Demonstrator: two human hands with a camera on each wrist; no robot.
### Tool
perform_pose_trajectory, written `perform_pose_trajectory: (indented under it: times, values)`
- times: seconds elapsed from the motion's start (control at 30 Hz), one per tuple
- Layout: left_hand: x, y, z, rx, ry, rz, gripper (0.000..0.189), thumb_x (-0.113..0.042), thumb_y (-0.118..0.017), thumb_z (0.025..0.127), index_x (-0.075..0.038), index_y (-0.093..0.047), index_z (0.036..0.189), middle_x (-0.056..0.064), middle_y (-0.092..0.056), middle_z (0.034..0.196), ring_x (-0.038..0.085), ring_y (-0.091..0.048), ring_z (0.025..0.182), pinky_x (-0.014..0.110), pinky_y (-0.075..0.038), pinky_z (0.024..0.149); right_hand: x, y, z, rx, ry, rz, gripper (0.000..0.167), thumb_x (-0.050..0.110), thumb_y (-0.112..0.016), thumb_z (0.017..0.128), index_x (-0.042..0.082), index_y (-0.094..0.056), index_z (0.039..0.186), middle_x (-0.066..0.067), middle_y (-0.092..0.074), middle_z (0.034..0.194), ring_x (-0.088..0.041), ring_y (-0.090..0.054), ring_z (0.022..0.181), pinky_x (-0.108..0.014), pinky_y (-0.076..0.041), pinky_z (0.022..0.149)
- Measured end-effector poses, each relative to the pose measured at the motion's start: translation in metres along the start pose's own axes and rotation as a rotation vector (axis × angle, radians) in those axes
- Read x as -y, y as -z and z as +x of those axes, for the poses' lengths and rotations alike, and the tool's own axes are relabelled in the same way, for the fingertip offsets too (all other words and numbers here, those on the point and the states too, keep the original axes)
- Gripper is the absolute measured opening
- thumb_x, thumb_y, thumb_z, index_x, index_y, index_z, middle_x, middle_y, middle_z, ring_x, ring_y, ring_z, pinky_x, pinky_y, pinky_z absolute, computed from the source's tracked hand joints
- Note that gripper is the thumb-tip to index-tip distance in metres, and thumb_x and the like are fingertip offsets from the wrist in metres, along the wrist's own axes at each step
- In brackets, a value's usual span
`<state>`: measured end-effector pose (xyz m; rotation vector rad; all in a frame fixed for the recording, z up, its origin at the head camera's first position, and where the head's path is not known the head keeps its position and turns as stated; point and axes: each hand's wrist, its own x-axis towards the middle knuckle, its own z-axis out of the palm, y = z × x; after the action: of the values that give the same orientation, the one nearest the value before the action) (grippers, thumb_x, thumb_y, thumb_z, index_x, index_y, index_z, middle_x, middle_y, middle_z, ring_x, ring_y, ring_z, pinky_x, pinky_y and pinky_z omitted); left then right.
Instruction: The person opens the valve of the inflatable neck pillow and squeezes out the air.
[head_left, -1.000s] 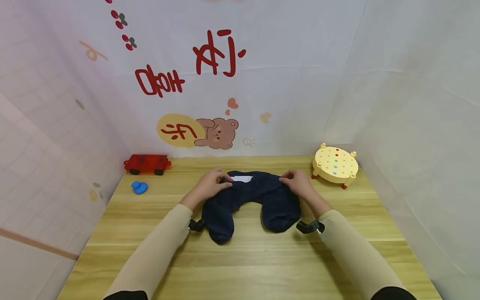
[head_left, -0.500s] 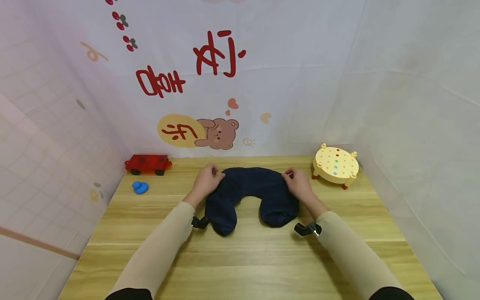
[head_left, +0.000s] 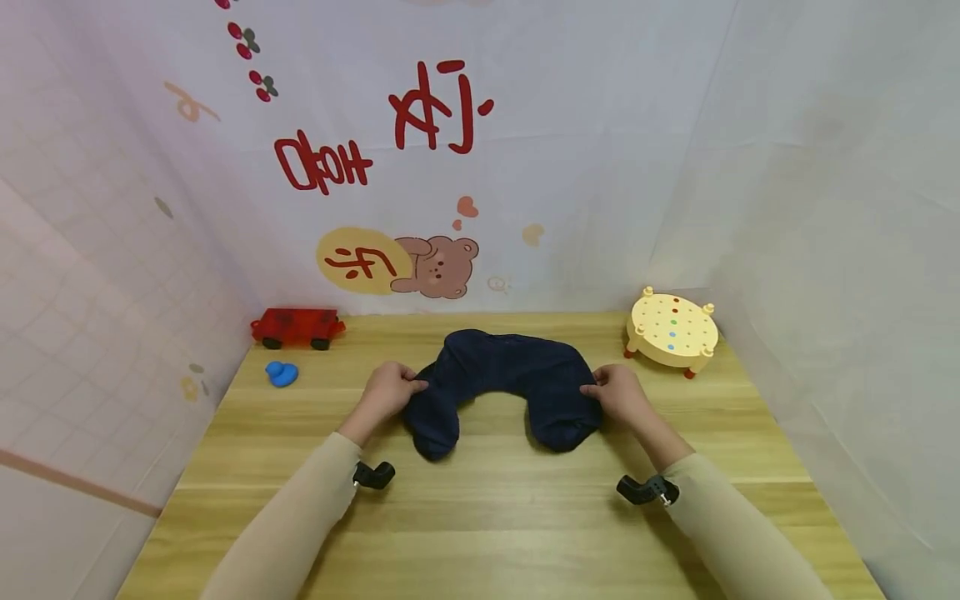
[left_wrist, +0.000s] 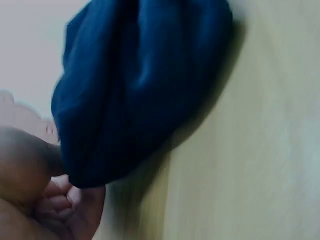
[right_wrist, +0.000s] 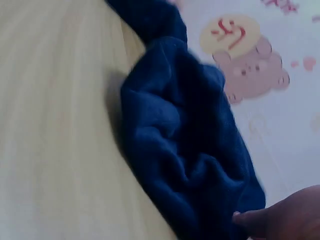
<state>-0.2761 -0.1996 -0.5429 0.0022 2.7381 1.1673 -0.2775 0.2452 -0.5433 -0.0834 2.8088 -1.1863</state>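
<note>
A dark navy U-shaped neck pillow lies on the wooden table, its two ends pointing toward me. My left hand pinches the outer edge of its left arm between thumb and fingers. On the opposite side, my right hand pinches the outer edge of the right arm. The left wrist view shows the pillow's rounded end with the curled fingers at its lower corner. In the right wrist view, creased fabric fills the middle and the thumb presses into its edge.
A red toy cart with black wheels stands at the back left, with a small blue toy duck in front of it. At the back right is a round yellow toy stool. White printed cloth walls enclose the table.
The white label on the pillow went out of sight as the fabric was smoothed over. Both hands have moved from the top of the curve outward and toward me, to the pillow's sides.
</note>
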Motion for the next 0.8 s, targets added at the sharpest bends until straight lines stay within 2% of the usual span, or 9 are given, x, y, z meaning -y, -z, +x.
perform_pose_trajectory:
  times: [0.1, 0.13, 0.23, 0.33, 0.43, 0.57, 0.63, 0.7, 0.8]
  values:
    - [0.004, -0.007, 0.007, -0.085, 0.017, 0.013, 0.021, -0.021, -0.084, 0.101, -0.002, -0.081, 0.093, 0.007, -0.071, 0.083, 0.025, -0.063, 0.078, 0.038, -0.052, 0.073, -0.007, -0.001, 0.009, -0.036, 0.004, 0.006, 0.016, 0.009, -0.084, 0.098, -0.004, -0.075, 0.094, -0.007, -0.070, 0.081, -0.019, -0.059, 0.075, -0.031, -0.046, 0.068]
    - [-0.002, -0.006, 0.005, -0.099, 0.039, 0.017, 0.020, -0.019, -0.083, 0.102, 0.000, -0.081, 0.097, 0.009, -0.072, 0.086, 0.026, -0.065, 0.081, 0.040, -0.053, 0.076, -0.008, -0.001, 0.012, -0.049, 0.010, 0.006, 0.016, 0.009, -0.084, 0.098, -0.005, -0.076, 0.095, -0.008, -0.071, 0.082, -0.020, -0.060, 0.076, -0.032, -0.047, 0.069]
    - [-0.003, -0.011, 0.008, -0.142, 0.015, 0.035, 0.020, -0.018, -0.081, 0.103, 0.001, -0.079, 0.105, 0.009, -0.073, 0.090, 0.025, -0.066, 0.082, 0.041, -0.055, 0.078, -0.013, -0.002, 0.021, -0.098, 0.031, 0.003, 0.016, 0.008, -0.083, 0.099, -0.006, -0.076, 0.101, -0.013, -0.075, 0.088, -0.025, -0.063, 0.080, -0.035, -0.049, 0.072]
    - [-0.004, -0.015, 0.008, -0.154, -0.010, 0.033, 0.019, -0.018, -0.081, 0.104, 0.001, -0.078, 0.106, 0.009, -0.072, 0.091, 0.025, -0.066, 0.083, 0.041, -0.055, 0.079, -0.020, -0.004, 0.024, -0.130, 0.059, -0.009, 0.019, 0.009, -0.082, 0.100, -0.008, -0.076, 0.108, -0.018, -0.078, 0.096, -0.031, -0.069, 0.088, -0.041, -0.054, 0.080]
    - [-0.003, -0.015, 0.003, -0.134, -0.029, 0.019, 0.020, -0.019, -0.080, 0.104, 0.000, -0.077, 0.107, 0.010, -0.073, 0.094, 0.026, -0.068, 0.086, 0.043, -0.056, 0.083, -0.026, -0.003, 0.023, -0.123, 0.072, 0.006, 0.025, 0.011, -0.080, 0.103, -0.010, -0.076, 0.116, -0.022, -0.078, 0.104, -0.036, -0.074, 0.098, -0.048, -0.058, 0.089]
    - [0.000, -0.007, -0.010, -0.129, -0.039, 0.010, 0.026, -0.024, -0.077, 0.106, 0.000, -0.075, 0.117, 0.010, -0.076, 0.102, 0.027, -0.071, 0.095, 0.047, -0.057, 0.090, -0.026, 0.004, 0.012, -0.085, 0.079, 0.025, 0.037, 0.021, -0.076, 0.107, -0.009, -0.073, 0.128, -0.021, -0.077, 0.110, -0.038, -0.074, 0.106, -0.051, -0.058, 0.095]
    - [0.001, 0.001, -0.014, -0.144, -0.059, 0.025, 0.031, -0.026, -0.075, 0.107, 0.000, -0.074, 0.124, 0.012, -0.077, 0.108, 0.030, -0.073, 0.101, 0.050, -0.057, 0.094, -0.023, 0.010, 0.005, -0.085, 0.101, 0.015, 0.038, 0.023, -0.074, 0.108, -0.008, -0.072, 0.130, -0.019, -0.076, 0.110, -0.037, -0.074, 0.105, -0.051, -0.059, 0.093]
    - [0.004, 0.012, -0.018, -0.149, -0.090, 0.080, 0.037, -0.027, -0.073, 0.109, 0.001, -0.072, 0.131, 0.016, -0.076, 0.118, 0.034, -0.073, 0.109, 0.054, -0.057, 0.100, -0.018, 0.017, -0.001, -0.112, 0.163, -0.013, 0.035, 0.019, -0.075, 0.108, -0.008, -0.072, 0.129, -0.019, -0.076, 0.109, -0.037, -0.074, 0.101, -0.053, -0.060, 0.090]
    - [0.009, 0.029, -0.019, -0.144, -0.170, 0.233, 0.048, -0.031, -0.074, 0.108, 0.001, -0.066, 0.143, 0.022, -0.069, 0.140, 0.043, -0.066, 0.129, 0.062, -0.052, 0.110, -0.013, 0.033, -0.008, -0.165, 0.304, -0.102, 0.030, 0.014, -0.075, 0.107, -0.008, -0.072, 0.127, -0.023, -0.074, 0.110, -0.039, -0.072, 0.099, -0.056, -0.060, 0.087]
